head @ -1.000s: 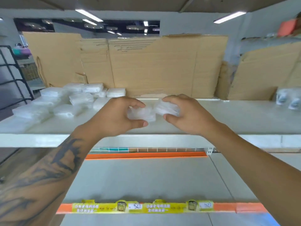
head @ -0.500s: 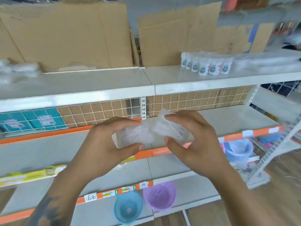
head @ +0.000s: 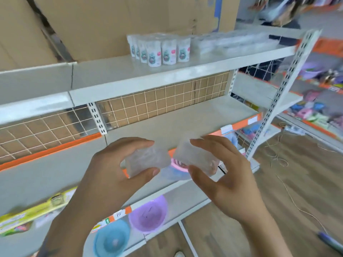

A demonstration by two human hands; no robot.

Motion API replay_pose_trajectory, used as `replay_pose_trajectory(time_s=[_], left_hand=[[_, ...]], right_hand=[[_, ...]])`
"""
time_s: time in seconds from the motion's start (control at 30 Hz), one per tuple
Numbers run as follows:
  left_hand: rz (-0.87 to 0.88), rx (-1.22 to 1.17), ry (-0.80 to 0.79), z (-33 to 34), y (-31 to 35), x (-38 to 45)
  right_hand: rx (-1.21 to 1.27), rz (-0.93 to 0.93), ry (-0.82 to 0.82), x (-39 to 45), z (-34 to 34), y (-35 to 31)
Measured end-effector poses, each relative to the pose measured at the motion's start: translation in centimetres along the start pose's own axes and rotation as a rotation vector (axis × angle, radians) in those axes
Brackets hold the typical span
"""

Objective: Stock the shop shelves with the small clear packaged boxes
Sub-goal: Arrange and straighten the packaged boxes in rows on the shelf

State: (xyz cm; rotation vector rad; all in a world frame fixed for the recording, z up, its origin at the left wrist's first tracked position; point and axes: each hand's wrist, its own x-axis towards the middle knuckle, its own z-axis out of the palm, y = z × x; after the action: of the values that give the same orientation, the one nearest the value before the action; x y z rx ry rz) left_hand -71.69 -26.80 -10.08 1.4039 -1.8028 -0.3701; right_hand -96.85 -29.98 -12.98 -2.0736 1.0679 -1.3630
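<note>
Left hand (head: 111,175), fingers (head: 137,143) curled over the top and thumb pressed under, pinching one small clear packaged box (head: 147,159). Right hand (head: 228,180) likewise curled round a second clear box (head: 194,157), thumb at its near lower edge, index finger along its top. Both boxes held up in the air, tilted, near corners just beside each other, in front of the orange-edged middle shelf (head: 185,119) and above the lower shelves; whether the two boxes touch, not clear.

On the white top shelf (head: 148,75): a cluster of white pouches (head: 161,50) with teal and pink print standing upright, and to their right a row of clear plastic packs (head: 232,41), blurred. Behind them, brown cardboard sheets (head: 111,21) leaning upright. Under the top shelf, a white wire grid (head: 163,102) as back panel with cardboard behind it. On the bottom shelf, a purple plastic bowl (head: 147,214) and a blue plastic bowl (head: 111,238) side by side, the blue one nearer and to the left. Just behind the held boxes, a pink-rimmed bowl (head: 179,166) stacked in a blue one, partly hidden. Yellow price strip (head: 37,208) along the shelf edge at lower left. Wooden floor (head: 297,182) to the right with a thin cord (head: 278,158) trailing across it; further shelving with colourful goods at far right, too blurred to name.
</note>
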Motion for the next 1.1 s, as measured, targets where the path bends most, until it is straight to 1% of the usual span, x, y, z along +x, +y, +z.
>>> replay_pose_trajectory(time_s=[0.2,0.37,0.5,0.6,0.77,0.93,1.1], left_hand=[[0.033,-0.043,0.026,4.4,-0.4,8.5],[0.061,-0.096,0.085,6.1,-0.3,16.2],[0.095,-0.061,0.107,7.3,0.6,21.7],[0.109,-0.037,0.097,8.6,1.6,25.4],[0.122,0.08,0.114,11.4,3.4,30.6],[0.043,0.185,0.157,14.7,5.2,34.8],[-0.117,0.232,0.143,18.0,6.4,38.4]], right_hand=[[-0.09,0.037,-0.029,6.6,-3.6,5.3],[-0.15,0.042,-0.017,13.2,-6.3,8.7],[-0.169,0.065,-0.002,16.7,-8.4,11.5],[-0.16,0.067,0.046,18.6,-10.1,13.6],[-0.129,0.045,0.056,22.0,-13.4,17.8],[-0.014,0.003,0.039,27.0,-16.8,22.9],[0.067,-0.102,-0.092,31.8,-20.0,27.2]])
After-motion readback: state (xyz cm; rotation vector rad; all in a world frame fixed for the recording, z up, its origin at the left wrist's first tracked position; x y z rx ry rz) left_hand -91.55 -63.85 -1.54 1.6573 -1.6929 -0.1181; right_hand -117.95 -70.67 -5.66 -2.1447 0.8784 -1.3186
